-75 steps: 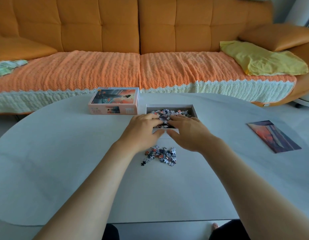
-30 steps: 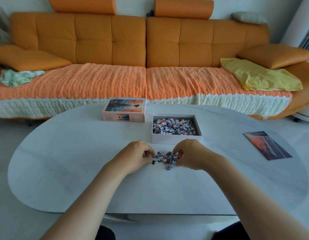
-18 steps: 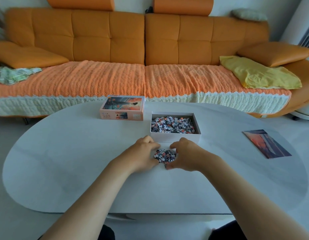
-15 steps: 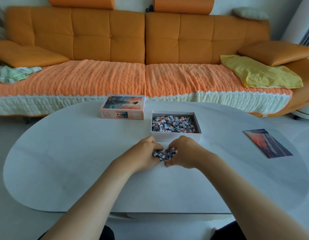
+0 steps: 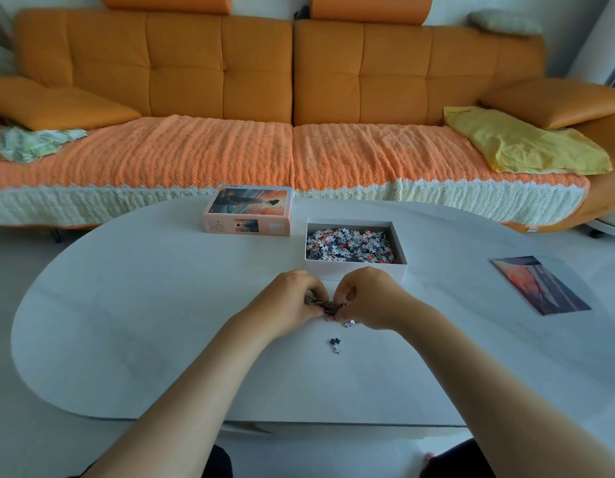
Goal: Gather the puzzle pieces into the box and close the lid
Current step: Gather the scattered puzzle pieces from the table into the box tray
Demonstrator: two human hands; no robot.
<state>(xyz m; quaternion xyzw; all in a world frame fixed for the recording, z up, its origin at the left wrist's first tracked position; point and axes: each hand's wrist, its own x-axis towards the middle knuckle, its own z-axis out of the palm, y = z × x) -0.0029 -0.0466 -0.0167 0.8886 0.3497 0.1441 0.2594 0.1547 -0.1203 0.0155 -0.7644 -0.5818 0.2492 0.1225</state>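
- Watching the head view, I saw a clump of puzzle pieces (image 5: 328,307) caught between both hands, just in front of the box (image 5: 321,267).
- The left hand (image 5: 292,301) had its fingers curled around the clump's left side, and the right hand (image 5: 371,298) pinched it from the right; the two hands were drawn together, knuckles nearly touching.
- I could not tell whether the clump rested on the counter (image 5: 144,305) or was raised a little off it.
- One stray piece (image 5: 349,322) lay on the counter just under the right hand, and a dark stray piece (image 5: 335,343) lay a little nearer to me, apart from both hands.
- The box stood open behind the hands, with a heap of pieces (image 5: 349,244) inside it.
- The lid (image 5: 249,210), printed with an orange picture, sat on the counter just to the left of the box and slightly behind it, not touching it.
- A flat printed card (image 5: 538,284) lay well off to the right on the counter.
- Beyond the counter stood an orange sofa (image 5: 223,70) with a knitted cover (image 5: 195,153) on its seat, a yellow cloth (image 5: 523,143) at its right end and a patterned cloth (image 5: 33,143) at its left.
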